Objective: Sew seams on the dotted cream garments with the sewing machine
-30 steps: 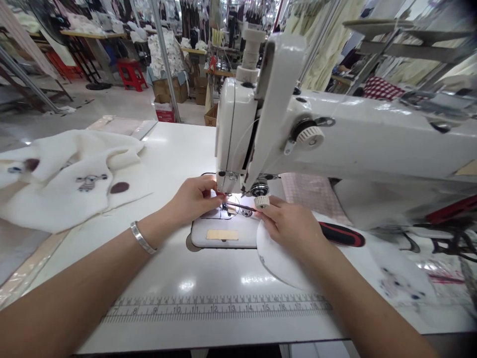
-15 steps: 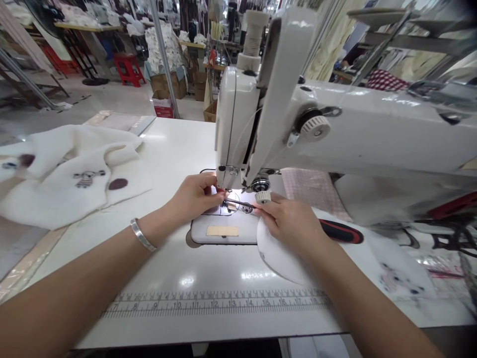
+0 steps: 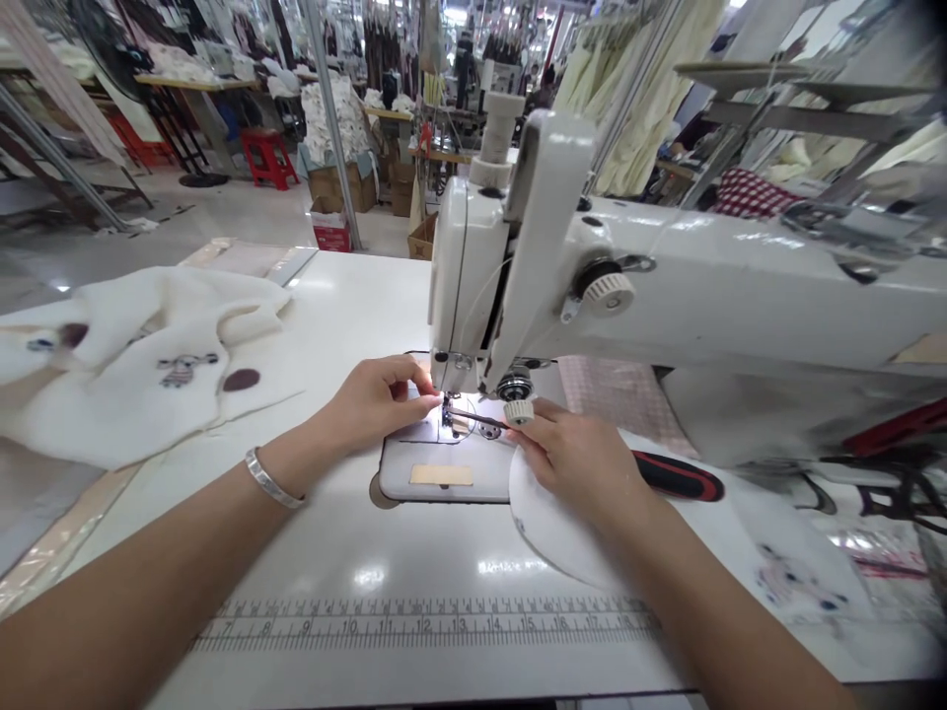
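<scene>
A white industrial sewing machine (image 3: 666, 286) stands on a white table (image 3: 414, 572). My left hand (image 3: 374, 399) is pinched at the needle area, its fingertips touching the presser foot (image 3: 448, 412); what it pinches is too small to see. My right hand (image 3: 581, 459) holds a thin dark tool (image 3: 477, 418) whose tip points at the needle. The right hand rests on a round white fabric piece (image 3: 551, 513). The metal needle plate (image 3: 436, 463) carries a tan tape strip.
A cream garment with printed figures (image 3: 140, 360) lies at the left. Scissors with red-and-black handles (image 3: 677, 478) lie right of my hand, with a pink checked cloth (image 3: 614, 390) behind them. A printed ruler (image 3: 421, 623) runs along the table's front edge. Workshop racks fill the background.
Both hands stay at the needle with little movement. The view has tilted slightly, so the machine sits lower in the picture than half a second ago.
</scene>
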Available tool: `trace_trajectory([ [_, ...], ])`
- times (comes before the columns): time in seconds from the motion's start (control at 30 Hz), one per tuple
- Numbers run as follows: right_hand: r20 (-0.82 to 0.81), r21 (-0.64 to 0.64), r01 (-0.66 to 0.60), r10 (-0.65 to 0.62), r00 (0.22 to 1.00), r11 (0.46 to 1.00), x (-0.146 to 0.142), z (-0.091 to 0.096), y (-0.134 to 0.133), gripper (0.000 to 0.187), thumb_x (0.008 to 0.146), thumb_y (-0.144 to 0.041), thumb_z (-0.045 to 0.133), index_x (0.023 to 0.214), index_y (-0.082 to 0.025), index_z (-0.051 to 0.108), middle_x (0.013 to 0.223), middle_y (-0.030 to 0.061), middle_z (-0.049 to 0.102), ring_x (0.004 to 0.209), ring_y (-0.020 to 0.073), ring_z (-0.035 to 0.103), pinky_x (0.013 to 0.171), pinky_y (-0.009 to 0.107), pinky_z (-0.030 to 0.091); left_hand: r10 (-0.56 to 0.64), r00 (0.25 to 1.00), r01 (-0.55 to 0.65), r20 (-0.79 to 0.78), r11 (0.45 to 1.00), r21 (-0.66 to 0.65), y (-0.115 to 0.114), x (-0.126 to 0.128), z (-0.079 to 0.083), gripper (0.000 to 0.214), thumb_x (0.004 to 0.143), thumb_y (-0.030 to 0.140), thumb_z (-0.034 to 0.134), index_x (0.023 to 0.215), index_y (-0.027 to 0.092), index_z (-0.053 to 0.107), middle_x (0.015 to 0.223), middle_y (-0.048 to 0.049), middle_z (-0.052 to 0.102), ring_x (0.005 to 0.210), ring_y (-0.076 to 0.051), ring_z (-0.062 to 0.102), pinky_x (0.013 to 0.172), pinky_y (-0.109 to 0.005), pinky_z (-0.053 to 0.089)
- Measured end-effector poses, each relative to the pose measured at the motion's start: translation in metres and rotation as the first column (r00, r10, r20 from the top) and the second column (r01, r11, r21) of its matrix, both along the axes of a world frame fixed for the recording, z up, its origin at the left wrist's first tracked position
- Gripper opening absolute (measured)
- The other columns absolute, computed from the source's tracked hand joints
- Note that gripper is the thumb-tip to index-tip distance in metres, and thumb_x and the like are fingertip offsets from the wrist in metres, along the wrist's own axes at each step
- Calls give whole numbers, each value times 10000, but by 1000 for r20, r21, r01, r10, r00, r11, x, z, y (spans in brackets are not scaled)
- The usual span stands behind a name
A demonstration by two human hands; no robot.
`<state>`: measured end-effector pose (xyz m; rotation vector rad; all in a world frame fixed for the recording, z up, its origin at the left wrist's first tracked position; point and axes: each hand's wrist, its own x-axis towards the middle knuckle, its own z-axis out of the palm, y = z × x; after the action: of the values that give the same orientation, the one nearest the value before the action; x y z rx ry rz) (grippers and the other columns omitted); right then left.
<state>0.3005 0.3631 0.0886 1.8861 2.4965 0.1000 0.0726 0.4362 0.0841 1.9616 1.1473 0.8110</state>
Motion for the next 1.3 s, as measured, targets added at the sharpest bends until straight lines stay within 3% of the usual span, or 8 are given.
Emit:
trace_trajectory([
  [0.23,-3,11,-8,8,1000,1000,1,0,0,280,953,-314,404,927,-229,670,966,22,653,618,130,556,481,259,157,-40,998,44,-44,995,92,-2,4,-4,107,718,274,641,687,173,659,513,50,473,460,-75,375,450,-215,320],
  [0.47,-18,24,-17,17,1000,1000,1,-1,1,279,948,-316,413,911,-230,675,919,12,650,605,132,565,470,260,170,-4,999,15,-40,953,302,-5,13,-7,137,699,214,547,599,165,627,556,35,512,476,-72,398,465,-206,327],
  [0.63,-32,126,-23,27,999,992,11,0,1,221,914,-245,471,968,-254,685,849,1,643,570,118,536,465,261,211,34,999,-28,-16,953,302,-6,15,-10,166,704,232,532,592,157,628,535,28,506,482,-84,414,464,-218,332],
  [0.77,-47,356,-48,69,996,933,21,0,1,258,828,-111,536,972,-251,699,795,8,632,623,136,538,524,263,291,54,998,-47,-20,961,272,-7,15,-10,151,699,240,559,579,166,616,519,35,497,487,-89,416,461,-220,332],
  [0.87,-55,455,-81,118,991,887,23,-1,3,285,805,-76,538,962,-244,706,771,14,620,621,136,511,561,268,315,50,999,-47,-4,964,260,-7,15,-9,121,696,234,570,608,173,627,556,30,540,506,-93,439,467,-221,344],
  [1.3,-69,591,-126,205,976,797,24,-6,9,315,861,-109,466,965,-265,719,681,13,549,603,129,395,546,266,243,45,999,-44,2,966,253,-8,16,-8,139,698,205,576,563,173,582,604,33,556,501,-77,416,472,-219,331],
])
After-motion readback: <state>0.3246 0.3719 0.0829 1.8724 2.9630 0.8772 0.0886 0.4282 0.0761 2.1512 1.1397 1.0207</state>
